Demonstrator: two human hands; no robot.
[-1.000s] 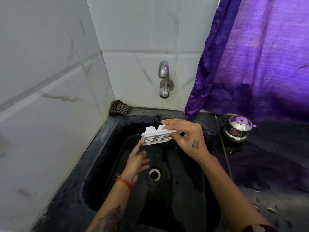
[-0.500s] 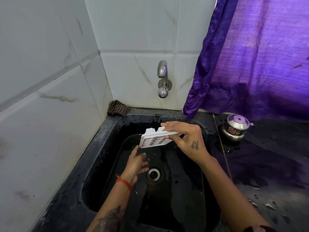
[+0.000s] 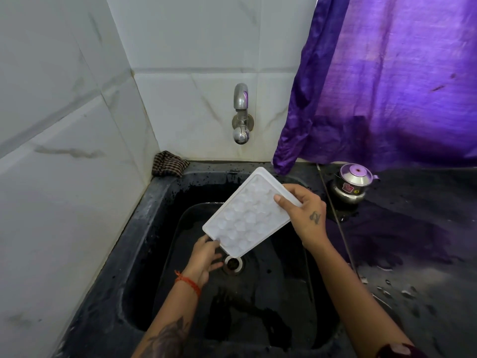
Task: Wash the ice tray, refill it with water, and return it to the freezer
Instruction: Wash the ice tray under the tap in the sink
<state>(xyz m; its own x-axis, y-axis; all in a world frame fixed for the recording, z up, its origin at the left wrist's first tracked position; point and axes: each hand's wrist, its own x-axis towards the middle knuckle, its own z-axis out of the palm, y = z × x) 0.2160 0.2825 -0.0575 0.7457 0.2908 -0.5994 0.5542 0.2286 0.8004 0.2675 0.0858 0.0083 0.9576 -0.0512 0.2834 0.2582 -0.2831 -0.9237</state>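
A white ice tray [image 3: 247,213] is held tilted over the black sink [image 3: 144,228], its cup side facing me. My right hand [image 3: 304,215] grips the tray's right long edge, thumb on top. My left hand [image 3: 205,257] is below the tray's lower left corner, its fingers touching that corner and partly hidden under the tray. The metal tap [image 3: 241,115] sticks out of the tiled wall above the sink; no water runs from it.
The drain [image 3: 233,263] lies in the sink floor under the tray. A checked cloth [image 3: 169,164] sits in the back left corner. A small steel pot with a lid [image 3: 352,186] stands on the wet black counter [image 3: 413,254] at right, below a purple curtain [image 3: 387,81].
The tray has turned from nearly edge-on to cup side up facing me. My left hand rose from the sink floor to its lower corner.
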